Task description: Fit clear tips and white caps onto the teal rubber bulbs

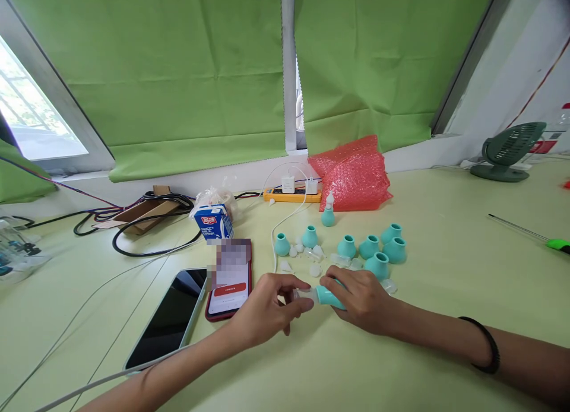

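My left hand [269,308] pinches a clear plastic tip [306,294] between thumb and fingers. Wrapped around a teal squeeze bulb [328,297] is my right hand [366,298], with the bulb's neck facing left. Tip and neck meet end to end; how deep the tip sits in the neck I cannot tell. Just behind my hands stand several more teal bulbs [346,246] with open necks. Small clear and whitish plastic parts [315,253] lie scattered among them. One bulb with a clear tip fitted [328,210] stands upright farther back.
Two phones [167,320] lie left of my hands, near a blue drink carton [214,222]. Black cables [151,216] coil around a cardboard box. At the back are a yellow power strip [291,195] and red bubble wrap [356,174]. A screwdriver [523,229] and fan [507,154] are right.
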Available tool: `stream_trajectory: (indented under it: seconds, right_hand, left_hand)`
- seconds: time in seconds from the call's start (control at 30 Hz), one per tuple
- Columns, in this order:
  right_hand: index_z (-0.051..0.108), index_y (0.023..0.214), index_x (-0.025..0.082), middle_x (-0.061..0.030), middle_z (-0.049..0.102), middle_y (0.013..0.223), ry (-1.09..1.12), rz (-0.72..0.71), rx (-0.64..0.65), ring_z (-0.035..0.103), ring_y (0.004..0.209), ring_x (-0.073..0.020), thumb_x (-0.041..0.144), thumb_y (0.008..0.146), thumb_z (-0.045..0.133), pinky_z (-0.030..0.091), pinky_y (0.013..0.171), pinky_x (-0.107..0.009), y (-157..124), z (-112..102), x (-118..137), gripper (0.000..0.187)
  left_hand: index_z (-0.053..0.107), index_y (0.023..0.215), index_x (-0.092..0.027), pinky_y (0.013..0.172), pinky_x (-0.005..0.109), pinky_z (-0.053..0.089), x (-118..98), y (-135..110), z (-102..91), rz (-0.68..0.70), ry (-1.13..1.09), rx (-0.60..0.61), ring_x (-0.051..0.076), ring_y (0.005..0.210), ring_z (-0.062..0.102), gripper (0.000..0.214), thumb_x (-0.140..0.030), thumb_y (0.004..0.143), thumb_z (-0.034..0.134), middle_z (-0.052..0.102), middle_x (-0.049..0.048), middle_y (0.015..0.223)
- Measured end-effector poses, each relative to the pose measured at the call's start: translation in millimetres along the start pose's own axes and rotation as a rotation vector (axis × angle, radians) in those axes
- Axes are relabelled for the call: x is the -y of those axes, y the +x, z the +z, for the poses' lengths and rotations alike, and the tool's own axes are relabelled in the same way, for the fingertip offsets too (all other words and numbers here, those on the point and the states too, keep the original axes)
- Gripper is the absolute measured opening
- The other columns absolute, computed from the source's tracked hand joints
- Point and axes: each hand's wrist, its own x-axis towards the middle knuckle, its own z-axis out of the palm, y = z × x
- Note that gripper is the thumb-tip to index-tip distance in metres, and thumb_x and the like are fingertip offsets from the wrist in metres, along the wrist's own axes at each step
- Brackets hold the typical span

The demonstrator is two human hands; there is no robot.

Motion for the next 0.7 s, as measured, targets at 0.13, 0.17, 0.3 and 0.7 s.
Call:
stream_trajectory:
  seconds: [0.13, 0.17, 0.3, 0.7]
  right_hand:
    - [0.051, 0.075, 0.015, -0.0033, 0.053, 0.065, 0.329, 0.197, 0.081, 0.048, 0.055, -0.0126, 0.01, 0.069, 0.042, 0.032, 0.045, -0.022, 3, -1, 7, 0.012]
    - [0.051, 0.074, 0.016, -0.0025, 0.053, 0.064, 0.416, 0.255, 0.094, 0.048, 0.056, -0.0122, 0.01, 0.067, 0.043, 0.033, 0.046, -0.022, 4, -3, 8, 0.011]
    - [0.048, 0.067, 0.016, 0.0011, 0.052, 0.059, 0.701, 0.478, 0.231, 0.046, 0.053, -0.01, 0.01, 0.061, 0.049, 0.034, 0.048, -0.021, 12, -13, 13, 0.009]
    - [0.053, 0.07, 0.018, 0.0016, 0.05, 0.062, 1.196, 0.816, 0.336, 0.048, 0.057, -0.012, 0.032, 0.065, 0.059, 0.04, 0.05, -0.022, 6, -13, 23, 0.016]
  left_hand:
    - [0.063, 0.083, -0.014, 0.042, 0.019, 0.038, -5, -8, 4.6, 0.331, 0.374, -0.134, 0.01, 0.046, 0.048, 0.019, -0.028, 0.074, 0.053, 0.055, 0.0013, 0.056]
    - [0.063, 0.081, -0.015, 0.043, 0.019, 0.038, -6, -9, 4.7, 0.411, 0.444, -0.136, 0.01, 0.048, 0.048, 0.017, -0.026, 0.076, 0.051, 0.056, 0.0019, 0.056]
    - [0.059, 0.09, -0.013, 0.045, 0.019, 0.037, -9, -13, 1.6, 0.577, 0.565, -0.093, 0.01, 0.052, 0.047, 0.019, -0.021, 0.08, 0.045, 0.055, 0.003, 0.061]
    - [0.056, 0.1, -0.015, 0.065, 0.026, 0.047, -30, -27, -3.9, 0.61, 0.455, -0.272, 0.016, 0.079, 0.056, 0.024, -0.024, 0.078, 0.052, 0.06, 0.0076, 0.088]
